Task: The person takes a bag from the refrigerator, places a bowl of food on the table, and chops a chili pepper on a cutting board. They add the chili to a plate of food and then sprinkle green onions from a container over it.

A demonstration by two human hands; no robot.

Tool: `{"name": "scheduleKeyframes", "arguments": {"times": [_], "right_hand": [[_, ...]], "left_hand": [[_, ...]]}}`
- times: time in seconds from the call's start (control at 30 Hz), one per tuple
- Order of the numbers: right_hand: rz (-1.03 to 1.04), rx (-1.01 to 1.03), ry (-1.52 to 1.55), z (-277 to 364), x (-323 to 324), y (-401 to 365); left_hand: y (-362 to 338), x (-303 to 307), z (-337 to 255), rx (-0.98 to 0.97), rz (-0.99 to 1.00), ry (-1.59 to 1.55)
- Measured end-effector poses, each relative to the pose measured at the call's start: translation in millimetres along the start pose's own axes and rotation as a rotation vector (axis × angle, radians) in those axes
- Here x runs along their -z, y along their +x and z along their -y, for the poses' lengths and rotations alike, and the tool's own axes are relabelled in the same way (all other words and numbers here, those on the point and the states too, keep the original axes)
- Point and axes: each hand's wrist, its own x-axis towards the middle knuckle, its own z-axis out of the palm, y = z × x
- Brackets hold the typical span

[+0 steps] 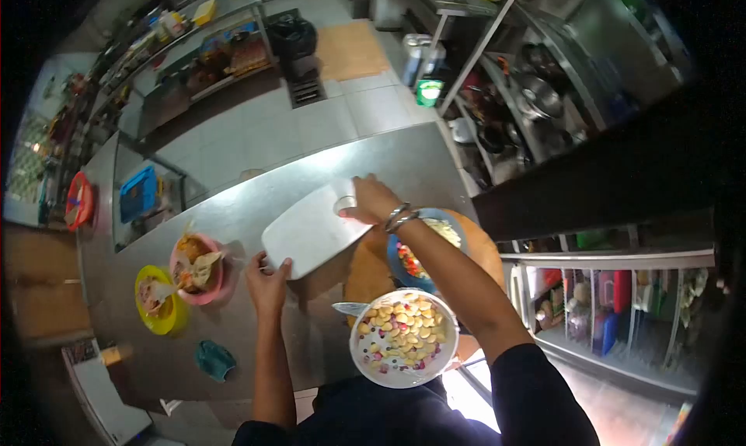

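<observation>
A white cutting board (309,228) with a hole at one end is in both hands above the steel counter. My right hand (374,201) grips the end with the hole; a metal bangle is on that wrist. My left hand (268,281) has its fingers and thumb at the board's near-left corner. Under my right forearm, a blue-grey bowl (395,248) of chopped colourful pieces sits on a round wooden board (483,250). Closest to my body, a white bowl (359,358) contains pale yellow round pieces with small red and dark bits.
A pink bowl (214,292) and a yellow bowl (176,322) with scraps stand on the steel counter (311,333) at left, near a crumpled teal cloth (214,360). Shelves with pans (538,96) rise at right, above a lit, stocked fridge (614,314).
</observation>
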Motion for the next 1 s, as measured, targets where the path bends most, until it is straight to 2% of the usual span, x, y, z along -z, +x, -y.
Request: {"name": "scheduleKeyframes", "arguments": {"times": [0.07,0.1,0.13,0.17,0.2,0.23,0.27,0.3,0.37,0.47,0.53,0.57,0.6,0.67,0.7,0.73,0.8,0.87,0.97,1.0], "right_hand": [[-0.086,0.106,0.127,-19.9,-32.9,20.8],[-0.066,0.031,0.127,-18.2,-34.6,19.9],[-0.055,0.055,0.057,-16.0,-34.6,19.5],[-0.125,0.054,0.156,-18.7,-41.4,21.5],[-0.089,0.142,0.144,-17.0,-34.1,20.5],[-0.026,0.102,0.059,-8.1,-26.5,18.9],[-0.052,0.104,0.043,0.7,-18.7,11.7],[-0.018,0.053,0.037,7.0,-13.3,9.5],[0.01,-0.034,0.108,11.1,-11.2,13.8],[0.017,-0.089,0.082,17.7,-14.2,14.2],[-0.162,-0.101,0.175,22.3,-15.7,9.1],[-0.163,-0.102,0.177,24.7,-16.0,8.8],[-0.174,-0.103,0.161,26.7,-16.0,8.5],[-0.185,-0.099,0.141,28.9,-15.0,8.8],[-0.067,-0.094,0.134,26.6,-12.8,8.5],[0.051,-0.089,0.124,24.9,-10.0,7.5],[0.039,-0.091,0.135,28.2,1.0,-2.5],[0.03,-0.091,0.151,30.1,-3.1,-0.5],[-0.106,-0.059,0.099,15.9,-32.4,17.4],[-0.157,-0.024,0.118,15.6,-42.7,28.4]], "left_hand": [[-7.5,4.6,-15.6,0.094,0.008,-0.169],[2.3,-2.4,8.3,0.176,0.083,-0.394],[-4.8,0.0,-7.2,0.193,0.063,-0.387],[-7.7,-1.0,-7.9,0.222,0.077,-0.442],[-5.2,2.1,-1.1,0.191,0.154,-0.508],[-12.4,3.1,-3.7,0.173,0.143,-0.533],[-15.9,3.7,-4.6,0.16,0.116,-0.552],[-13.6,2.3,1.2,0.149,0.15,-0.562],[-1.3,6.7,11.2,0.182,0.158,-0.387],[9.4,14.2,17.3,0.227,0.247,-0.441],[10.2,13.5,14.7,0.189,0.199,-0.369],[9.1,13.9,14.0,0.158,0.149,-0.298],[22.0,9.7,41.9,0.158,0.151,-0.296],[59.4,-0.5,124.1,-0.078,0.15,-0.26],[58.7,1.7,119.6,-0.08,0.148,-0.261],[55.2,5.8,107.8,-0.015,0.137,-0.545],[36.5,11.0,61.9,0.052,0.122,-0.832],[12.5,13.4,15.1,0.014,0.062,-0.27],[26.6,8.6,38.9,0.093,0.094,-0.205],[51.7,-3.5,83.2,-0.073,0.035,-0.195]]}}
